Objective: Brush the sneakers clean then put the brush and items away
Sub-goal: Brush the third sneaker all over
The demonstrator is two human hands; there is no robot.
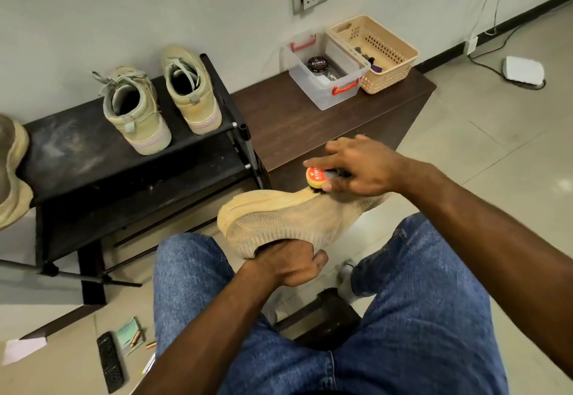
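The left hand (291, 263) grips the tan knit sneaker (288, 218) from below at its opening, holding it above the person's jeans-clad knees. The right hand (362, 165) curls around the shoe brush (319, 177), whose bristles touch the sneaker's upper edge. Beyond the sneaker stands a brown table (310, 128) carrying a clear storage box (325, 69) with a beige basket (376, 53) touching its right side. Left of the sneaker, a black shoe rack (77, 146) bears two more shoes (161, 97).

Your left hand (288, 263) curls in a tight grip low between your knees; your right hand (356, 166) reaches forward, fingers curled in a pinching grip.
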